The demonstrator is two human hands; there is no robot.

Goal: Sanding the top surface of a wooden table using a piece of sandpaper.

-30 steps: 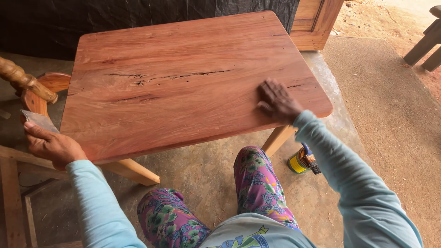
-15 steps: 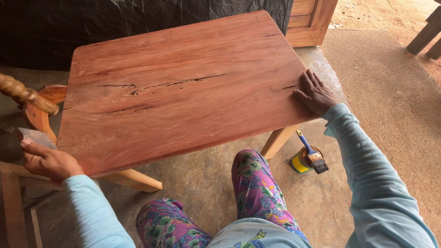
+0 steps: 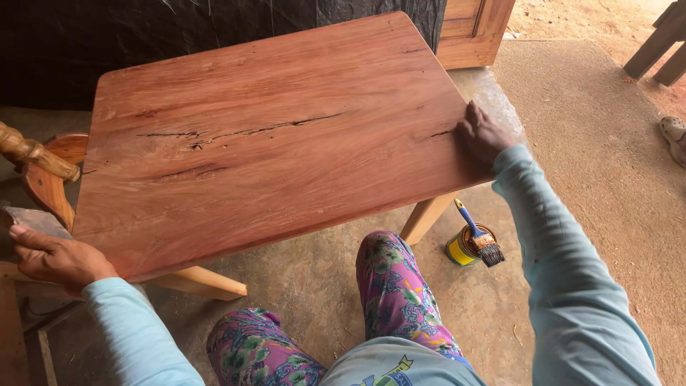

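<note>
Head view, surface: a reddish wooden counter (image 3: 271,143) fills the centre and upper half of the frame, its top marked by a long dark crack across the middle and a shorter one near the right edge.
Room: bare concrete floor (image 3: 607,186) at right; black sheeting (image 3: 214,28) along the top; a wooden cabinet (image 3: 475,28) at upper right.
Right hand (image 3: 482,134): flat on the counter's right edge, fingers together, gripping nothing.
Left hand (image 3: 53,257): lower left, fingers clamped on a grey piece of sandpaper (image 3: 32,220) just off the counter's near-left corner.
Container: a small round yellow tin (image 3: 463,246) on the floor at lower centre-right, a blue-handled brush (image 3: 480,236) lying across its mouth.
Left edge: a carved wooden chair (image 3: 43,168).
</note>
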